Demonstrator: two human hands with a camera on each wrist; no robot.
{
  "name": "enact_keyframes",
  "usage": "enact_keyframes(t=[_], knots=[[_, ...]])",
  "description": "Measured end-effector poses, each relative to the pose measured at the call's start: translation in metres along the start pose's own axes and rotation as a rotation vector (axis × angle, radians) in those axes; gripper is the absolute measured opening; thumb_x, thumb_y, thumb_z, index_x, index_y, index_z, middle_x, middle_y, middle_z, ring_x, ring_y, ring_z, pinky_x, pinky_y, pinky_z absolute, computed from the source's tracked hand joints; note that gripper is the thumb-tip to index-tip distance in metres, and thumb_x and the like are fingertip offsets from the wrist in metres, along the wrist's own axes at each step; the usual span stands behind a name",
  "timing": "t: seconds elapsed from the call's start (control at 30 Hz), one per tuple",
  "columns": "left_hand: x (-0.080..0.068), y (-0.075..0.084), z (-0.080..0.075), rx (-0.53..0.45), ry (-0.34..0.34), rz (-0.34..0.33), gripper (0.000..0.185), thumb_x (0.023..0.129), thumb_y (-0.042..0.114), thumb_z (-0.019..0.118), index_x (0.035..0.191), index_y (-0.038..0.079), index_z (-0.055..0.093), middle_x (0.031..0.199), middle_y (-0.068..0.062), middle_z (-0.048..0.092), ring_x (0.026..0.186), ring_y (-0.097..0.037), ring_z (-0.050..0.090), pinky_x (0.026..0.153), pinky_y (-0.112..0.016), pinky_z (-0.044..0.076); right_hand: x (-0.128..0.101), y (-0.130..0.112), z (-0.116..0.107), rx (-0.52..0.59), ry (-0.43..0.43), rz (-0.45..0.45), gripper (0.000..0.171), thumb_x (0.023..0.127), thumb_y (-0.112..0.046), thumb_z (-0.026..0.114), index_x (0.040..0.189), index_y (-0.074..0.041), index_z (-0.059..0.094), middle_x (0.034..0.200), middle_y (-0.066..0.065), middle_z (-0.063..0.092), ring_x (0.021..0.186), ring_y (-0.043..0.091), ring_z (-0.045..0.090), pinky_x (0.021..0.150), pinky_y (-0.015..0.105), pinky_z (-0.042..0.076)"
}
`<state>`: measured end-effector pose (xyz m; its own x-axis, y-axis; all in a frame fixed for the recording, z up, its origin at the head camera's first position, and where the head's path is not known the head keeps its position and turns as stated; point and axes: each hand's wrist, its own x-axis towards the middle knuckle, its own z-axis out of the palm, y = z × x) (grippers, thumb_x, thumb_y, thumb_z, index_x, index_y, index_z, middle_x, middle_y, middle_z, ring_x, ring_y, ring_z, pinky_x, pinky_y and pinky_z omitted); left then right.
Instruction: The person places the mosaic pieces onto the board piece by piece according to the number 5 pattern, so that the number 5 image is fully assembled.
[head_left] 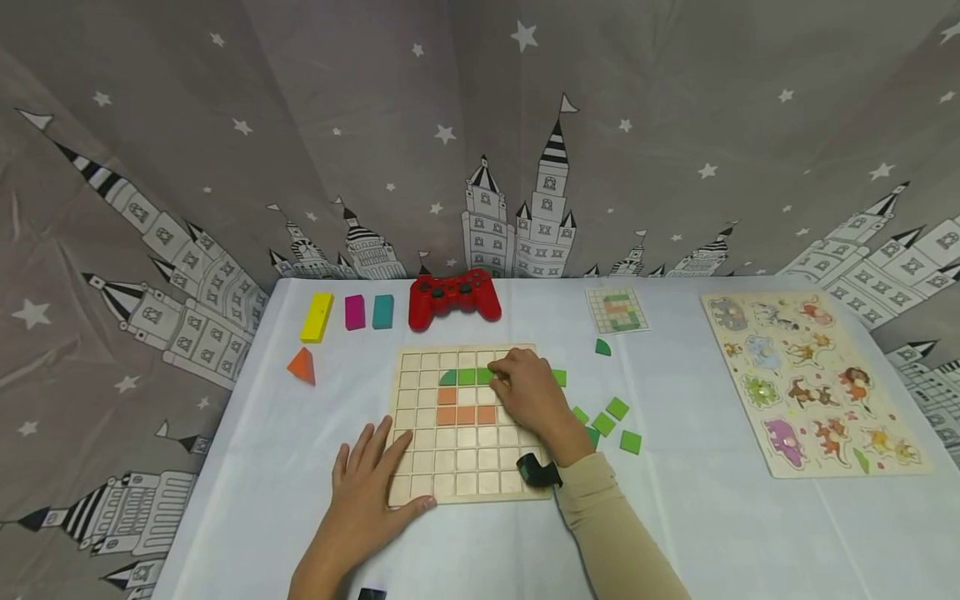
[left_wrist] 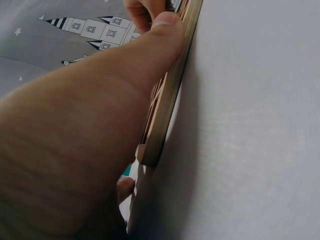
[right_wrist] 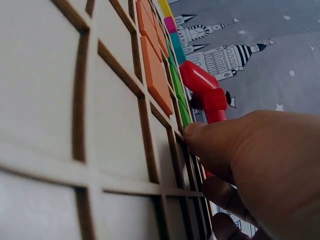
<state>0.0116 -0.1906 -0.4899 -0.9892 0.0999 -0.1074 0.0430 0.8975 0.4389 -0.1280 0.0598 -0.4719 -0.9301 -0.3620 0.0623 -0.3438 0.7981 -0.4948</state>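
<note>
A wooden grid board lies in the middle of the white table. It holds a row of green tiles and, below them, a row of three orange tiles. My right hand is curled over the board's upper right, its fingertips pinching a green tile at the end of the green row. In the right wrist view that hand meets the tile just past the orange tiles. My left hand lies flat on the board's near left corner, with the thumb against the board's edge.
Loose green tiles lie right of the board, and a pattern card behind them. A red game controller, yellow, magenta and teal blocks line the back. An orange wedge is at left and an animal puzzle at right.
</note>
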Motion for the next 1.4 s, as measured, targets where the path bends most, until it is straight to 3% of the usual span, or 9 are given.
enact_keyframes(t=[0.4,0.53,0.8,1.03,1.27,1.4], knots=[[-0.001,0.0,-0.001,-0.025,-0.001,0.0,0.1,0.075,0.073,0.073,0.155,0.019,0.044,0.169,-0.016,0.023,0.157,-0.041,0.012,0.121,-0.069,0.006,-0.002,0.003,0.0,-0.002,-0.037,0.037,0.033,0.099,-0.027,0.065,0.129,-0.015,0.072,0.104,0.003,0.068,0.107,0.024,0.06,0.092,0.049,0.049],[-0.001,0.001,0.0,-0.021,-0.005,0.002,0.1,0.075,0.072,0.074,0.155,0.02,0.044,0.17,-0.015,0.022,0.157,-0.041,0.012,0.121,-0.068,0.006,-0.007,0.013,-0.006,0.06,-0.027,0.063,0.035,0.099,-0.03,0.067,0.13,-0.015,0.071,0.109,0.004,0.068,0.106,0.024,0.059,0.095,0.048,0.048],[-0.001,0.0,0.001,-0.024,0.0,0.008,0.1,0.076,0.073,0.073,0.155,0.02,0.044,0.17,-0.015,0.022,0.157,-0.04,0.012,0.122,-0.067,0.005,-0.02,0.048,-0.033,0.137,0.063,0.097,0.034,0.097,-0.026,0.07,0.126,-0.009,0.072,0.103,0.006,0.069,0.096,0.025,0.06,0.087,0.044,0.051],[-0.001,-0.001,0.002,-0.027,0.002,0.001,0.101,0.075,0.073,0.074,0.155,0.019,0.044,0.17,-0.015,0.022,0.157,-0.04,0.012,0.121,-0.068,0.006,-0.033,0.08,-0.049,0.12,0.027,0.141,0.034,0.093,-0.027,0.076,0.123,-0.011,0.074,0.1,0.003,0.07,0.1,0.024,0.064,0.095,0.048,0.053],[-0.001,0.0,0.001,-0.027,0.004,-0.003,0.1,0.075,0.072,0.074,0.155,0.02,0.044,0.17,-0.014,0.022,0.157,-0.04,0.011,0.121,-0.068,0.006,-0.034,0.084,-0.052,0.117,-0.035,0.135,0.029,0.093,-0.024,0.076,0.119,-0.01,0.075,0.098,0.004,0.07,0.091,0.022,0.062,0.088,0.046,0.053],[-0.002,0.0,-0.001,-0.024,0.003,0.001,0.099,0.075,0.071,0.074,0.155,0.021,0.044,0.17,-0.014,0.022,0.157,-0.039,0.012,0.121,-0.068,0.006,-0.035,0.086,-0.052,0.075,-0.025,0.167,0.033,0.093,-0.024,0.075,0.123,-0.009,0.074,0.102,0.007,0.07,0.097,0.026,0.064,0.092,0.048,0.053]])
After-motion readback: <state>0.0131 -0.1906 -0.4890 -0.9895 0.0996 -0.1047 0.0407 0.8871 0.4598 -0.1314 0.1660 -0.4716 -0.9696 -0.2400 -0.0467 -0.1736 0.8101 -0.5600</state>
